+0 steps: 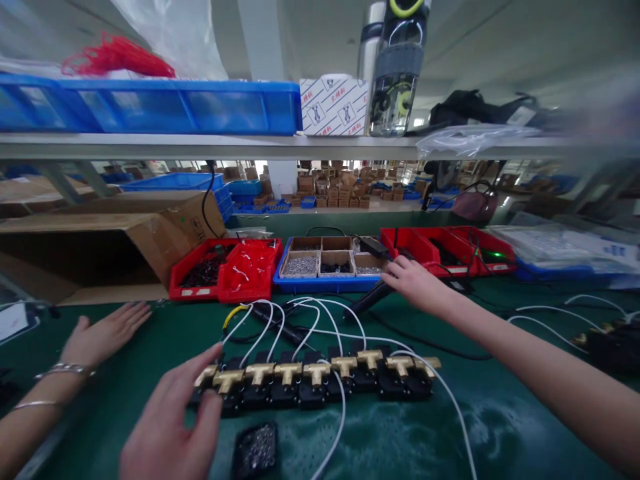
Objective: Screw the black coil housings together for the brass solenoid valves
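A row of black units with brass T-fittings (289, 375) and white wires lies across the green bench. My left hand (173, 417), slightly blurred, is at the row's left end. Its thumb and index finger are apart, with the endmost fitting showing between them; contact is unclear. My right hand (417, 283) reaches in from the right, its curled fingers around the upper end of a black electric screwdriver (367, 300), beside the divided blue tray (330, 285). Another black screwdriver-like tool (280, 327) lies behind the row. A small black dish of metal bits (255, 450) sits in front.
At left, a co-worker's hand with bracelets (103, 337) rests on the bench near an open cardboard box (145, 260). Red bins (245, 287) and more red bins (415, 247) flank the tray. A shelf (200, 147) crosses above. Black cables run over the bench.
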The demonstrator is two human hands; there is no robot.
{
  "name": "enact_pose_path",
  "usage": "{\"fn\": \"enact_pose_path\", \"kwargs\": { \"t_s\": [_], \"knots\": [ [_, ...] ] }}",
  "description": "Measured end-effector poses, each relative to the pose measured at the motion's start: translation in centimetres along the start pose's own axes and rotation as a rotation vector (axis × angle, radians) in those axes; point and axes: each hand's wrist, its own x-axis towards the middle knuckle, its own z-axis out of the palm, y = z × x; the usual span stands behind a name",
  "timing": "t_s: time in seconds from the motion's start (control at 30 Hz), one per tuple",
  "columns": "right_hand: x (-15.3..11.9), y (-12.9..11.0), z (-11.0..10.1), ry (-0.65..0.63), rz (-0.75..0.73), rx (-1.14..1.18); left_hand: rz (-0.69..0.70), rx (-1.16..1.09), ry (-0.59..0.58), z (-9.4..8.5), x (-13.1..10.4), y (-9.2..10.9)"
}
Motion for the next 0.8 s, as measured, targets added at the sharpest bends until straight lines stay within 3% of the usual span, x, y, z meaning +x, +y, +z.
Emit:
{"fn": "enact_pose_path", "kwargs": {
  "t_s": [0.1,0.2,0.3,0.4,0.53,0.67,0.73,0.8],
  "knots": [
    [-2.8,1.8,-2.9,0.088,0.053,-0.065,0.309,-0.119,-0.031,1.7,1.4,6.7],
    [-5.8,3.1,-5.9,0.171,0.097,-0.118,0.630,-0.231,-0.168,4.6,3.2,13.8],
    [-8.7,3.7,-9.0,0.245,0.110,-0.156,0.809,-0.244,-0.288,7.9,4.5,20.4],
    [-11.6,3.6,-11.8,0.326,0.105,-0.174,0.926,-0.256,-0.360,10.1,4.4,25.2],
    [-15.0,2.4,-14.6,0.447,0.118,-0.176,0.957,-0.312,-0.484,10.1,2.6,28.3],
    [-17.4,-0.3,-15.8,0.582,0.249,-0.213,0.782,-0.529,-0.625,8.4,0.4,29.0],
    [-17.9,-2.2,-15.3,0.754,0.393,-0.004,0.701,-0.592,-0.673,7.7,-0.4,29.0],
    [-17.9,-4.1,-13.8,1.023,0.558,0.493,0.643,-0.618,-0.739,7.4,-1.1,28.8]
  ]
}}
